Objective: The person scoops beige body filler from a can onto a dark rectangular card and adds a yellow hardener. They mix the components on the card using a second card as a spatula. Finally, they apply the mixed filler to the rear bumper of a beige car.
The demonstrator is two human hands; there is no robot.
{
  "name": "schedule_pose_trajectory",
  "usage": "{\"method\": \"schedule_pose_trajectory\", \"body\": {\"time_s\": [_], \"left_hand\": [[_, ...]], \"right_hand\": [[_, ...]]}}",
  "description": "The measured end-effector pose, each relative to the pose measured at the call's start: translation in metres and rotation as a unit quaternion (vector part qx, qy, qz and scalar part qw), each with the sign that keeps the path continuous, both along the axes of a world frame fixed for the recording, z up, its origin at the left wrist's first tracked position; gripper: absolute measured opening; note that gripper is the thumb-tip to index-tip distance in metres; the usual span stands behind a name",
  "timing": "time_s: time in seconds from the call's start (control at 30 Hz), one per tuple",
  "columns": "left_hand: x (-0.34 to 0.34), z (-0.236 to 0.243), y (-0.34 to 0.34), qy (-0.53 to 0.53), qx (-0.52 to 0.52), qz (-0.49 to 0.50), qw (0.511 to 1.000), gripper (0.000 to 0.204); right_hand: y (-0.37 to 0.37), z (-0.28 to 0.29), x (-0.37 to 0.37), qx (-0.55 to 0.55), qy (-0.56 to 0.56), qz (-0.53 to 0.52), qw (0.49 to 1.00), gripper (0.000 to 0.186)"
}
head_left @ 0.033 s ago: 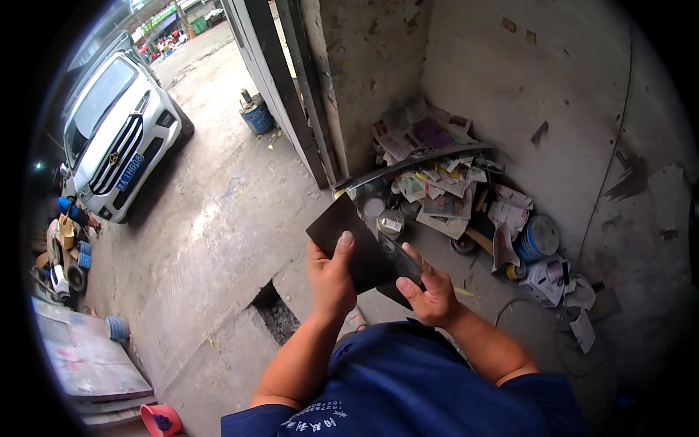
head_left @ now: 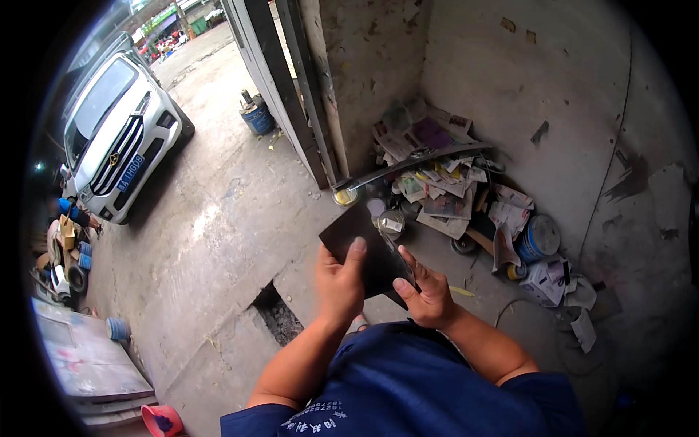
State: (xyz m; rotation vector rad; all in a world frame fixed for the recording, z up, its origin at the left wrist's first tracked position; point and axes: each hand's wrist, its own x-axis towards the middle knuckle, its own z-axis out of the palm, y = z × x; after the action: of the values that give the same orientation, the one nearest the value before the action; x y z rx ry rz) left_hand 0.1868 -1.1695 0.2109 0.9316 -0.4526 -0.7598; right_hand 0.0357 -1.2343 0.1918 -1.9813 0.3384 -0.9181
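Observation:
My left hand [head_left: 342,280] grips a dark, rectangular sheet [head_left: 349,229] at its left part, thumb lying on its face. My right hand [head_left: 426,291] is closed on the right side of the sheet, thumb near its lower corner, over a narrow glossy strip along that edge which I cannot identify. Another dark edge shows below the sheet, partly hidden. Just beyond my hands are a small tin with yellow contents [head_left: 344,197] and a metal can [head_left: 392,223] on the floor.
A newspaper heap [head_left: 444,197] and a blue tub [head_left: 539,237] lie along the wall [head_left: 524,95]. A hole [head_left: 277,312] is in the concrete floor [head_left: 189,277]. A white vehicle [head_left: 124,138] stands outside. Drums, boxes and a pink bucket [head_left: 156,422] are at left.
My left hand and the dark sheet have moved down and to the right, closer to my right hand, covering more of the glossy piece and uncovering the small yellow tin.

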Motion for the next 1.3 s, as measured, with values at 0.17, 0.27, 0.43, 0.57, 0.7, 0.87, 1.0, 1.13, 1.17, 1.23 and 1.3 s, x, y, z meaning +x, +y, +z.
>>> {"method": "schedule_pose_trajectory", "body": {"time_s": [0.17,0.27,0.43,0.57,0.7,0.87,1.0,1.13,1.17,1.23,1.3], "left_hand": [[-0.017,-0.014,0.001,-0.126,0.020,-0.014,0.992,0.025],[-0.014,-0.012,0.003,-0.105,0.014,-0.046,0.993,0.027],[0.011,0.003,-0.006,0.055,-0.016,-0.026,0.998,0.028],[-0.008,-0.012,-0.004,-0.093,0.024,0.001,0.995,0.026],[-0.002,-0.004,0.000,-0.065,0.011,-0.025,0.998,0.027],[0.014,0.007,-0.009,0.056,-0.015,0.013,0.998,0.027],[0.006,0.001,-0.005,-0.074,0.020,-0.004,0.997,0.028],[0.019,0.015,-0.008,0.016,-0.018,0.002,1.000,0.030],[0.025,0.018,-0.008,0.043,-0.026,0.005,0.999,0.030],[0.024,0.015,-0.009,0.024,-0.009,0.012,1.000,0.029],[0.013,0.004,-0.012,-0.025,0.010,0.014,1.000,0.028]], "right_hand": [[-0.009,0.004,-0.001,0.035,0.037,0.009,0.999,0.059],[-0.016,0.019,-0.006,0.103,0.130,0.027,0.986,0.059],[-0.013,0.004,0.004,0.010,0.003,0.029,1.000,0.058],[-0.019,0.005,0.011,-0.014,0.010,0.017,1.000,0.059],[-0.028,0.028,0.009,0.019,0.040,0.038,0.998,0.059],[-0.019,0.008,0.014,-0.020,-0.011,0.049,0.999,0.056],[-0.027,0.019,0.019,-0.029,0.015,0.046,0.998,0.056],[-0.029,0.032,0.007,0.075,0.079,0.074,0.991,0.055],[-0.028,0.033,0.005,0.095,0.095,0.071,0.988,0.054],[-0.027,0.028,0.012,0.011,0.052,0.062,0.997,0.054],[-0.029,0.026,0.015,-0.031,0.034,0.056,0.997,0.054]]}}
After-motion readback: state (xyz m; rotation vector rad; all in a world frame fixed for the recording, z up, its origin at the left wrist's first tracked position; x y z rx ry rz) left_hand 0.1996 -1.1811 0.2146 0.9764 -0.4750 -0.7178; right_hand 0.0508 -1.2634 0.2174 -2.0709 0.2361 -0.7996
